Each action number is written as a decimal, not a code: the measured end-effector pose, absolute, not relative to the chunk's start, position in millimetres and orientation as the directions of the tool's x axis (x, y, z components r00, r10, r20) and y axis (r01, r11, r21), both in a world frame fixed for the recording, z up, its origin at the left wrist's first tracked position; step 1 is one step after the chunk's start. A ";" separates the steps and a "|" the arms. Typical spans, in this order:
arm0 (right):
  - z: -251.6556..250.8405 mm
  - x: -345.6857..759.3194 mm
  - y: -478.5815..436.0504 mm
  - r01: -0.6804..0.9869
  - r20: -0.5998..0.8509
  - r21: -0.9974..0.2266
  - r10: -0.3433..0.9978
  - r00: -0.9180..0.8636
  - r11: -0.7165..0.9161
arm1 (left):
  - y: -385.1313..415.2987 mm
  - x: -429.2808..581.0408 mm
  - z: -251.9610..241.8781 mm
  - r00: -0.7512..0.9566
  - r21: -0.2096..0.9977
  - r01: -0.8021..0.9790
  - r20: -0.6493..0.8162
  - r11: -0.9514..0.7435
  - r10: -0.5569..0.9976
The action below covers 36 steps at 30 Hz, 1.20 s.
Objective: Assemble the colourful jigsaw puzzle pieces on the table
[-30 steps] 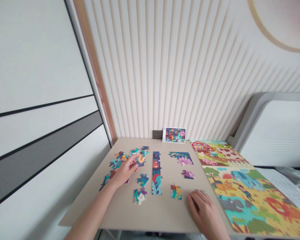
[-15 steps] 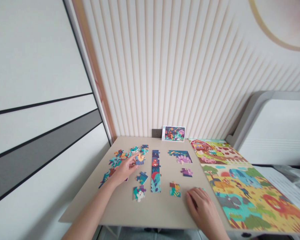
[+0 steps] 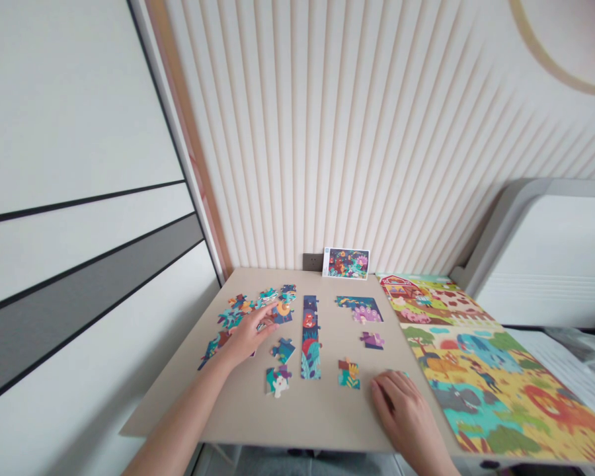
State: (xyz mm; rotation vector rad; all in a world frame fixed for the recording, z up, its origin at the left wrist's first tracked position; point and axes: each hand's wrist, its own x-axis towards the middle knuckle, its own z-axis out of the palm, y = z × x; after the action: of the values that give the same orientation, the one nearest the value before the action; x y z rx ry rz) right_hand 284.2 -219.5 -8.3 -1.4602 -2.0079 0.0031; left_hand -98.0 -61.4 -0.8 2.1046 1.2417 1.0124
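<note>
My left hand point(image 3: 246, 336) lies flat over a scatter of loose puzzle pieces point(image 3: 238, 311), fingers stretched out, fingertips touching a blue and orange piece point(image 3: 281, 311). My right hand point(image 3: 401, 408) rests palm down on the beige table point(image 3: 302, 416) near its front edge, fingers together, covering a piece whose teal edge shows. Between my hands stands an assembled column of pieces point(image 3: 310, 337). Single pieces lie at hand: a teal piece point(image 3: 283, 350), a piece with a white figure point(image 3: 277, 381), a leafy piece point(image 3: 349, 374) and a purple piece point(image 3: 373, 340).
A joined corner section point(image 3: 361, 309) lies further back. A small reference picture point(image 3: 346, 263) leans on the ribbed wall. A large finished farm-animal puzzle point(image 3: 480, 363) fills the table's right side. A white unit point(image 3: 550, 258) stands behind it.
My left fingertips have slid slightly across the blue and orange piece. My right hand has stayed in place. The view has shifted a little.
</note>
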 end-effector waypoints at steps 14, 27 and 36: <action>58.3 230.5 -154.3 0.750 0.386 -0.288 0.789 -0.479 0.596 | -75.3 -78.1 7.5 0.536 0.586 0.536 0.321 -0.608 0.781; 30.4 219.3 -108.1 0.572 0.392 -0.485 0.750 -0.534 0.661 | -86.1 -55.0 8.7 0.625 0.507 0.460 0.397 -0.728 0.672; 35.6 230.3 -108.3 0.684 0.362 -0.368 0.775 -0.519 0.630 | -92.4 -51.6 15.8 0.642 0.335 0.540 0.429 -0.772 0.636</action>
State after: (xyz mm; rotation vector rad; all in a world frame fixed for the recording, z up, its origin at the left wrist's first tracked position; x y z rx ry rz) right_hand 230.3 -108.3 35.6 -1.1441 -2.3569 0.2439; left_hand -51.6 -92.4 15.8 2.6835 0.9705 0.8031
